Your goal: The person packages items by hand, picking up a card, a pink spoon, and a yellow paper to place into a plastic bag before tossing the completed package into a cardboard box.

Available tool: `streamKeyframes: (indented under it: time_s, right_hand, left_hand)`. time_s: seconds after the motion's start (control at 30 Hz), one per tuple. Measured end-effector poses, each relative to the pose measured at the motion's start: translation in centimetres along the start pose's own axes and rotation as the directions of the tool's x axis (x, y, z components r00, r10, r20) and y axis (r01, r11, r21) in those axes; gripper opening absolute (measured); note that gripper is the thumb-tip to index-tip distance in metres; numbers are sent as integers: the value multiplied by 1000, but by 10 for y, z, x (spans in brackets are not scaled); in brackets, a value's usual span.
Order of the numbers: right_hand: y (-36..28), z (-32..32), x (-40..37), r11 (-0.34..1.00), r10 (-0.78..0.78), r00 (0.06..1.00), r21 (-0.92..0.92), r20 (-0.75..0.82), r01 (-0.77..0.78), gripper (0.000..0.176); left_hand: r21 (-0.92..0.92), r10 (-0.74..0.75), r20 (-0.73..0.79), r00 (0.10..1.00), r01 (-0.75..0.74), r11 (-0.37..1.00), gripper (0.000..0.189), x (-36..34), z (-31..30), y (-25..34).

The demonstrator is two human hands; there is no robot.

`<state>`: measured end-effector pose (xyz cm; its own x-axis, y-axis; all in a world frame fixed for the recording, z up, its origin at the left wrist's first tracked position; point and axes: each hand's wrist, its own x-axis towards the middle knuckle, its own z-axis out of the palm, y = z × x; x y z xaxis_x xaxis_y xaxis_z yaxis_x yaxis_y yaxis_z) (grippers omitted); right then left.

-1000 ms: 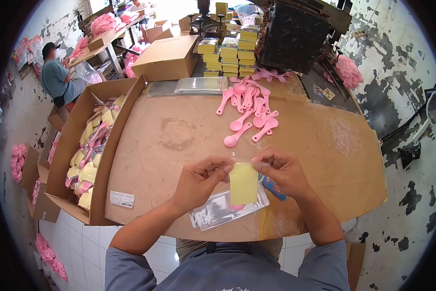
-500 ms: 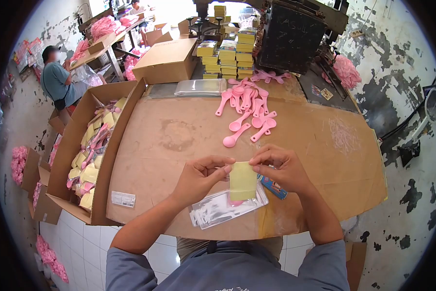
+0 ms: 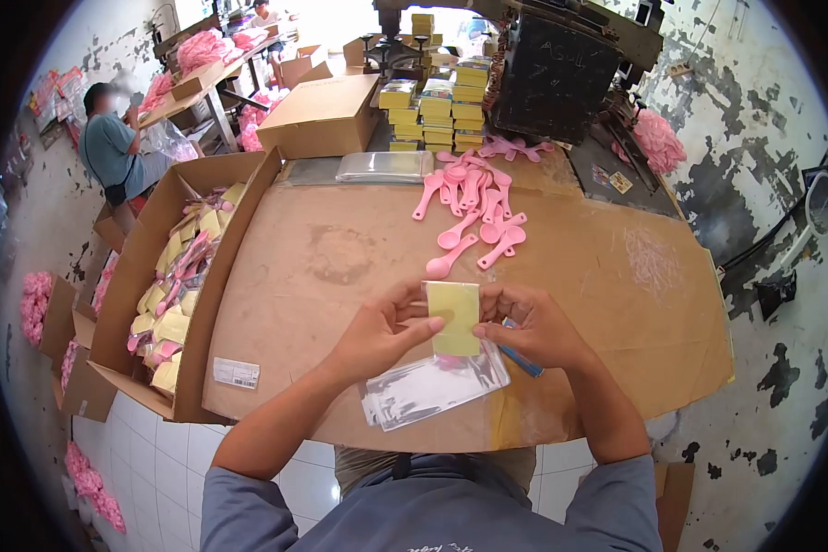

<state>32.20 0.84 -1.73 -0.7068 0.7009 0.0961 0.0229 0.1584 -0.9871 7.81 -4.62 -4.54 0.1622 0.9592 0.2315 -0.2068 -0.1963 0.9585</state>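
My left hand and my right hand pinch the two sides of a yellow card, held upright over the table. The card appears to be inside a clear plastic bag, with a faint pink shape at its lower end that I cannot make out fully. Below my hands lies a stack of clear plastic bags. A blue printed card shows partly beneath my right hand. Farther off, a pile of pink plastic spoons lies loose on the cardboard-covered table.
An open carton of bagged spoons and yellow cards stands left. Behind are a closed box, more clear bags, stacks of yellow cards and a black machine. A person sits at the far left.
Both hands have shifted their grip from the card's top corners down to its sides. The yellow card has risen slightly, away from my body.
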Motion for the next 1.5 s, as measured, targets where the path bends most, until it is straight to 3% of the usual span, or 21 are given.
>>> streamKeyframes:
  time_s: [0.1,0.2,0.23,0.27,0.37,0.43,0.47,0.53,0.63,0.73,0.83,0.93,1.03,1.13,1.23,1.33,1.43,1.5]
  right_hand:
    - [-8,-3,0,991,-102,994,78,-50,106,36]
    - [-16,-28,-5,959,-179,963,-252,-199,126,33]
    - [-20,-37,-9,894,-221,948,-437,-229,102,32]
    - [-19,-46,-13,864,-173,958,-502,-227,37,32]
    - [-13,-64,-25,723,-49,980,-684,-195,-100,34]
    - [-6,-66,-33,604,21,994,-791,-105,-97,36]
    - [1,-68,-36,645,46,995,-758,-88,-97,37]
    - [16,-71,-38,722,90,994,-684,-58,-105,37]
    - [24,-75,-39,813,191,975,-539,-115,-222,35]
    - [24,-79,-39,869,292,948,-379,-123,-317,28]
    - [26,-80,-38,883,237,948,-360,-213,-302,22]
    - [10,-71,-34,819,174,923,-470,-344,-330,17]
    - [12,-60,-40,965,17,959,-246,-283,-90,16]
    - [4,-34,-38,987,-88,994,-132,63,96,15]
    - [7,-13,-26,877,59,976,-478,209,49,14]
    - [20,-9,-24,850,-5,982,-516,191,104,14]
    - [22,-10,-24,890,-116,979,-420,166,176,15]
    - [21,-15,-25,892,-120,989,-429,83,144,15]
  left_hand:
    - [76,-354,206,912,346,935,38,0,-19,10]
    - [28,-138,-99,985,141,990,34,0,-49,11]
    - [-88,95,-319,943,-129,988,32,5,-49,25]
    - [-136,278,-538,796,-408,903,30,12,-49,39]
    - [-294,173,-652,738,-456,840,30,19,-60,46]
    - [-48,112,-424,899,-146,988,30,15,-57,23]
    - [109,35,-312,949,0,994,31,11,-50,12]
    - [529,-171,-70,983,182,829,32,2,-24,9]
    - [832,74,234,970,-239,500,34,-10,-3,-15]
    - [799,81,278,957,-277,534,33,-11,0,-24]
    - [722,-187,142,972,27,691,29,-8,2,-15]
    - [614,-191,69,979,110,782,25,-8,3,-13]
    - [673,-159,91,983,57,737,25,-9,1,-15]
    - [694,-190,107,976,64,717,20,-7,3,-7]
    - [627,-110,38,993,62,777,10,-8,0,-11]
    - [138,-161,-66,985,169,976,6,-5,-5,-23]
    - [-31,-236,-49,971,234,972,18,1,-13,-14]
    - [-74,-264,-35,964,261,962,28,0,-13,-11]
